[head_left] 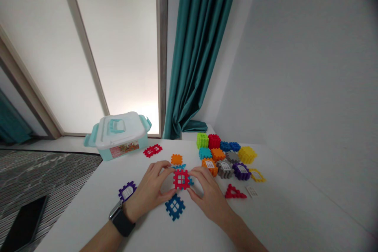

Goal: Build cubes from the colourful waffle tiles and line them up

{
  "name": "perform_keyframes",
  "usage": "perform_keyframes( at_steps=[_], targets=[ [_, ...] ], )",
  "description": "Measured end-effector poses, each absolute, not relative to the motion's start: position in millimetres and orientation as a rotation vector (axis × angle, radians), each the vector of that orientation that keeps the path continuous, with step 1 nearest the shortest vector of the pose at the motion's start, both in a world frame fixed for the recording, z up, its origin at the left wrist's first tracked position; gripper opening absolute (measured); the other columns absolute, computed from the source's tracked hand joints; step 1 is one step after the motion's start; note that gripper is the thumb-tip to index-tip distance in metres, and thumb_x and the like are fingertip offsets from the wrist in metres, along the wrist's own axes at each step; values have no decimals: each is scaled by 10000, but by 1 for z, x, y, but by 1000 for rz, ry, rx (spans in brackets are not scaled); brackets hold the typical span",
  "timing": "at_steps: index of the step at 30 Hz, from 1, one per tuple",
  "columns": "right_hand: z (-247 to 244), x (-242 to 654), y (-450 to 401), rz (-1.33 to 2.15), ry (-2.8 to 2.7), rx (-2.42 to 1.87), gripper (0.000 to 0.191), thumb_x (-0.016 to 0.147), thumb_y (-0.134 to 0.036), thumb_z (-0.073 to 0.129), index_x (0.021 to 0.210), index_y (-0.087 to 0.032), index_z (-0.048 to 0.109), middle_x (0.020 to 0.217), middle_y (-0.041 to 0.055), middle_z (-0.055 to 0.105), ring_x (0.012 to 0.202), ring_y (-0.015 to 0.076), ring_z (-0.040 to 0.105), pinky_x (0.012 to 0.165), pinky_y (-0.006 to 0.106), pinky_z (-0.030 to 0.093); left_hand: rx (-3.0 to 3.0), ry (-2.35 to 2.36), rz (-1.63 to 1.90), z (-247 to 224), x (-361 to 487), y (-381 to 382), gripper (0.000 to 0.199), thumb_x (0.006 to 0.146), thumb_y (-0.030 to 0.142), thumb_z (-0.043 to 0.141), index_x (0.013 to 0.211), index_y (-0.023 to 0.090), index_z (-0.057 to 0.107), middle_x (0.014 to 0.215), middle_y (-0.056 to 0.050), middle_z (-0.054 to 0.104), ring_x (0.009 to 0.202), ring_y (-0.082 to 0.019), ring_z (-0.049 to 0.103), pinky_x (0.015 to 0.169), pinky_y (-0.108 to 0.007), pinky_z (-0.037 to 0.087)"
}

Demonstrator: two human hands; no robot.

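Note:
Between my two hands a red square piece with a window (pixel 181 179) stands in front of light-blue pieces (pixel 191 181). My left hand (pixel 155 183) grips its left side with thumb and fingers, and a dark watch is on that wrist. My right hand (pixel 206 193) pinches at the right side, where red and light-blue parts meet. A dark-blue window piece (pixel 175 207) lies flat just below the hands. Behind them lies an orange square (pixel 176 159). A purple window piece (pixel 127 191) rests left of my left wrist.
Stacks of coloured pieces (pixel 217 154) stand at the back right, with a red triangle (pixel 235 192), a white window insert (pixel 252 191) and a yellow frame (pixel 257 175) nearby. A lidded box (pixel 122 134) sits at the back left beside a red piece (pixel 152 150).

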State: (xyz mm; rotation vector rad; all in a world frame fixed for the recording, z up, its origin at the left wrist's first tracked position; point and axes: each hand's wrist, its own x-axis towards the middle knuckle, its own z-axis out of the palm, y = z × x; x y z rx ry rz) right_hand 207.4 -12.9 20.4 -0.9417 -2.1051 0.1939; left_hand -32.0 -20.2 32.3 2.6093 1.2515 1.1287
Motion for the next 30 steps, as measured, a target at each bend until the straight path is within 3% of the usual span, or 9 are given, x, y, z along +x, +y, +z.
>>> perform_keyframes(
  at_steps=[5,19,25,30],
  targets=[
    [23,210,-12,90,-2172,-824,318,940,-164,569,1250,-237,568,1205,98,675,1143,260,625,990,469,542,2549,1206,1162,29,-33,-19,567,765,173,752,1288,236,545,1249,-109,549,1120,-278,565,965,-432,504],
    [33,212,-15,-105,-2209,-686,184,991,-137,546,1090,-234,667,1193,83,706,1120,232,637,967,442,555,2214,1043,1184,35,-27,-21,465,776,129,686,1206,240,546,1213,-78,502,1163,-247,529,1044,-408,452],
    [31,210,-16,114,-2020,-766,148,982,-176,549,1040,-248,664,1060,72,720,1030,226,671,927,417,556,2032,976,1115,35,-24,-21,145,927,305,642,1048,225,638,1152,-78,566,1123,-243,573,1032,-436,458],
    [32,204,-17,389,-1842,-922,88,938,-227,579,908,-234,662,1044,84,686,994,234,657,872,386,549,1943,964,1143,33,-23,-18,232,979,425,589,922,221,683,1093,-78,590,1071,-227,599,1001,-419,476]
  ],
)
